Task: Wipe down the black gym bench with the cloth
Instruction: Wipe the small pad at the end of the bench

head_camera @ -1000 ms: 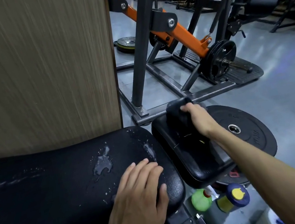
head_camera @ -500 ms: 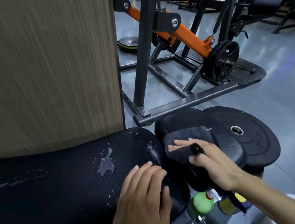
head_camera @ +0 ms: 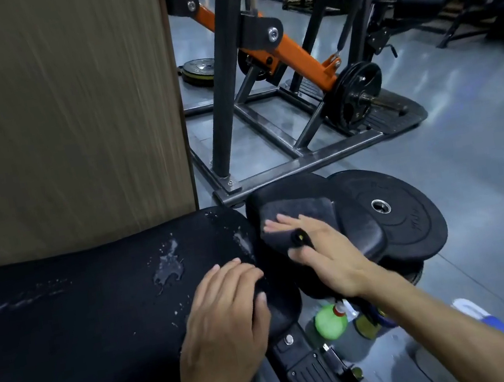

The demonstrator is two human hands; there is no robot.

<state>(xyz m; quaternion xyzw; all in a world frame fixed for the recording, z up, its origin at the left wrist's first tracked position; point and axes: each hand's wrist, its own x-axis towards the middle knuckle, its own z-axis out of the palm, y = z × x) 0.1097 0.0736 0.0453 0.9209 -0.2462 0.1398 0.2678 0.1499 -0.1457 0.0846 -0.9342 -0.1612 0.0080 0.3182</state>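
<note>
The black gym bench fills the lower left; its long pad (head_camera: 82,319) carries wet patches (head_camera: 168,268) and droplets. The smaller seat pad (head_camera: 362,239) lies just to its right. A dark grey cloth (head_camera: 297,210) is spread over the seat pad's left part. My right hand (head_camera: 331,254) presses flat on the cloth with straight fingers, and a small black object with a yellow tip sticks up between them. My left hand (head_camera: 226,322) rests palm down on the long pad's right end, fingers draped over its edge.
A black weight plate (head_camera: 408,218) lies on the floor behind the seat pad. A green-capped bottle (head_camera: 331,322) and other containers stand under the seat. A wooden panel (head_camera: 55,117) rises behind the bench. An orange and grey machine frame (head_camera: 265,121) stands beyond.
My right hand has dragged the cloth from the seat pad's far end back toward its near left side and flattened on it. My left hand has stayed in place.
</note>
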